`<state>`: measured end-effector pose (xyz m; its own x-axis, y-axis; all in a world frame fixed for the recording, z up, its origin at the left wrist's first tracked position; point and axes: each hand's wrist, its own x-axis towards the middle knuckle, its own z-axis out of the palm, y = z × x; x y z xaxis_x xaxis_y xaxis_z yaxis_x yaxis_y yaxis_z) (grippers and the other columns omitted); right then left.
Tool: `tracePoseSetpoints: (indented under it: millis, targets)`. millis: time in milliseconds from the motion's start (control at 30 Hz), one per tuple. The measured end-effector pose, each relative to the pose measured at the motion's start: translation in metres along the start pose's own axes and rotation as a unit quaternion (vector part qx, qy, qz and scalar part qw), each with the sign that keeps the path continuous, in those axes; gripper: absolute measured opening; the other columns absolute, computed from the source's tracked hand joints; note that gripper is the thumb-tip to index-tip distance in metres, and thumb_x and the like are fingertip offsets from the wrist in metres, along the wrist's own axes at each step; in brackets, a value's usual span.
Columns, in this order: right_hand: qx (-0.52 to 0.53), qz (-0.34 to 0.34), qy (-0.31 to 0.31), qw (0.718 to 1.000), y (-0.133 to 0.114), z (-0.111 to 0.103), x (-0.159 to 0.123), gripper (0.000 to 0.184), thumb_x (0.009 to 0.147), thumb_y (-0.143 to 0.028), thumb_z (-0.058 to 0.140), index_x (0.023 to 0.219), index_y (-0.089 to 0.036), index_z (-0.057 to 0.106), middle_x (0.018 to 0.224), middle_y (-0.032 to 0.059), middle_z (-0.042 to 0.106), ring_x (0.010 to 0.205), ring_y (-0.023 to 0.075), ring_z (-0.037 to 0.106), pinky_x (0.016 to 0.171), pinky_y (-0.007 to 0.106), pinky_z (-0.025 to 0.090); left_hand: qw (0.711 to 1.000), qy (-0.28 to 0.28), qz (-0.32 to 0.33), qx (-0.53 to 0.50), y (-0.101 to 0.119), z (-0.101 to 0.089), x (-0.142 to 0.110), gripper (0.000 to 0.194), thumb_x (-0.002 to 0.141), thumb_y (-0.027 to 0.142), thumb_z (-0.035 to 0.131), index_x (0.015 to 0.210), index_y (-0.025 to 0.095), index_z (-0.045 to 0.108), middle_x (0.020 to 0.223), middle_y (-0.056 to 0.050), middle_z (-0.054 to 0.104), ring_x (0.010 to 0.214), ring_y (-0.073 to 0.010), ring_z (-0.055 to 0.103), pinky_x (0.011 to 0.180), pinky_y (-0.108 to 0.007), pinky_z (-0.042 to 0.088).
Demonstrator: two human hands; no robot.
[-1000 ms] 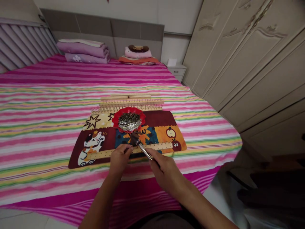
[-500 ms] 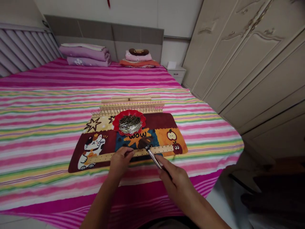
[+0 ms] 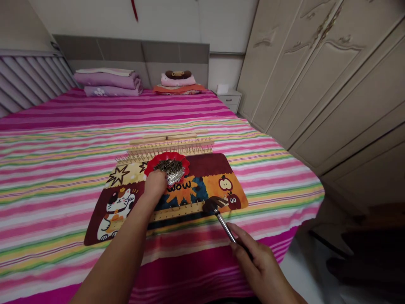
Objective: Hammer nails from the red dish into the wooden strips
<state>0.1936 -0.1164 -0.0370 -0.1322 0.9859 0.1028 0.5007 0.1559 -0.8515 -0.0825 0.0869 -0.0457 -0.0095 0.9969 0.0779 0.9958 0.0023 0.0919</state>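
My left hand point(image 3: 155, 184) reaches into a red dish point(image 3: 167, 162) heaped with small metal nails point(image 3: 172, 169); its fingers curl down among them, and whether they grip any is hidden. My right hand point(image 3: 257, 264) is closed round the handle of a small hammer point(image 3: 218, 213), whose dark head hovers near the right end of a wooden strip with a row of holes point(image 3: 179, 210). The strip lies across a colourful cartoon mat point(image 3: 215, 169) on the striped bed.
Behind the dish lie several wooden strips with rows of nails standing up point(image 3: 167, 146). Folded bedding point(image 3: 107, 79) and a pillow pile point(image 3: 179, 82) sit at the headboard. A cream wardrobe point(image 3: 332, 76) stands close on the right, with a narrow floor gap beside the bed edge.
My left hand left the wooden strip and moved forward into the red dish of nails. My right hand drew the hammer back and to the right, off the strip's middle.
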Motion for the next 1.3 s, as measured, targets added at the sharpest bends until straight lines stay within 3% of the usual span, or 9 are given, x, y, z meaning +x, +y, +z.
tracePoseSetpoints:
  millis: [167, 400, 600, 733, 867, 933, 1133, 1300]
  targets:
    - [0.008, 0.004, 0.007, 1.0, 0.003, 0.0, 0.0, 0.04, 0.09, -0.032, 0.041, 0.126, -0.018, 0.055, 0.053, -0.0037, 0.051, 0.05, 0.0144, 0.053, 0.053, 0.023, 0.05, 1.0, -0.013, 0.006, 0.012, -0.004, 0.005, 0.006, 0.025, 0.063, 0.011, 0.051, 0.073, 0.02, 0.071, 0.077, -0.011, 0.069, 0.071, -0.0215, 0.063, 0.063, -0.027, 0.044]
    - [0.012, 0.016, 0.0, 1.0, -0.001, 0.0, 0.0, 0.04, 0.089, -0.028, 0.042, 0.126, -0.021, 0.055, 0.055, -0.0046, 0.05, 0.045, 0.012, 0.047, 0.048, 0.022, 0.046, 0.999, 0.005, 0.035, 0.01, -0.007, -0.003, -0.001, 0.023, 0.074, 0.02, 0.046, 0.075, 0.019, 0.069, 0.085, -0.012, 0.068, 0.077, -0.0216, 0.062, 0.068, -0.028, 0.044]
    - [0.011, 0.02, -0.001, 1.0, 0.003, 0.006, -0.003, 0.04, 0.09, -0.029, 0.041, 0.126, -0.02, 0.055, 0.054, -0.0052, 0.046, 0.044, 0.0117, 0.043, 0.045, 0.022, 0.043, 0.988, 0.058, -0.033, -0.139, -0.014, -0.018, -0.01, 0.021, 0.076, 0.027, 0.046, 0.079, 0.02, 0.065, 0.085, -0.007, 0.069, 0.079, -0.0203, 0.061, 0.072, -0.028, 0.042]
    - [0.015, 0.022, -0.006, 1.0, 0.003, 0.01, -0.005, 0.039, 0.09, -0.03, 0.041, 0.125, -0.02, 0.055, 0.055, -0.0046, 0.049, 0.045, 0.0119, 0.044, 0.046, 0.022, 0.043, 0.939, 0.087, -0.093, -0.32, -0.024, -0.018, -0.017, 0.019, 0.07, 0.035, 0.052, 0.074, 0.02, 0.063, 0.074, -0.003, 0.067, 0.07, -0.0178, 0.059, 0.069, -0.028, 0.042]
    - [0.015, 0.01, -0.012, 1.0, 0.001, 0.011, -0.004, 0.04, 0.09, -0.029, 0.041, 0.125, -0.017, 0.055, 0.061, -0.0028, 0.053, 0.049, 0.0118, 0.046, 0.05, 0.022, 0.045, 0.845, 0.073, -0.126, -0.514, -0.031, -0.011, -0.024, 0.025, 0.059, 0.041, 0.06, 0.069, 0.018, 0.061, 0.06, 0.001, 0.061, 0.055, -0.0124, 0.052, 0.056, -0.025, 0.04]
    - [0.015, 0.008, -0.013, 1.0, 0.0, 0.011, -0.004, 0.041, 0.089, -0.028, 0.041, 0.126, -0.016, 0.055, 0.063, -0.0023, 0.055, 0.05, 0.0119, 0.048, 0.051, 0.022, 0.045, 0.813, 0.071, -0.138, -0.561, -0.031, -0.008, -0.027, 0.027, 0.055, 0.041, 0.063, 0.068, 0.017, 0.06, 0.057, 0.002, 0.06, 0.048, -0.0099, 0.048, 0.051, -0.023, 0.037]
    - [0.026, 0.005, -0.031, 0.999, -0.002, 0.01, -0.005, 0.041, 0.089, -0.026, 0.041, 0.127, -0.02, 0.053, 0.065, -0.0025, 0.058, 0.05, 0.0117, 0.049, 0.052, 0.021, 0.045, 0.772, 0.086, -0.16, -0.609, -0.024, -0.014, -0.035, 0.02, 0.052, 0.03, 0.064, 0.063, 0.015, 0.058, 0.05, 0.004, 0.056, 0.043, -0.0077, 0.046, 0.043, -0.02, 0.034]
    - [0.018, 0.014, -0.023, 0.999, -0.005, 0.008, -0.006, 0.04, 0.088, -0.028, 0.042, 0.124, -0.015, 0.056, 0.065, -0.0009, 0.057, 0.052, 0.0125, 0.05, 0.052, 0.022, 0.045, 0.776, 0.071, -0.178, -0.601, -0.024, -0.026, -0.056, 0.021, 0.052, 0.026, 0.062, 0.07, 0.016, 0.063, 0.055, 0.004, 0.058, 0.047, -0.008, 0.05, 0.043, -0.018, 0.039]
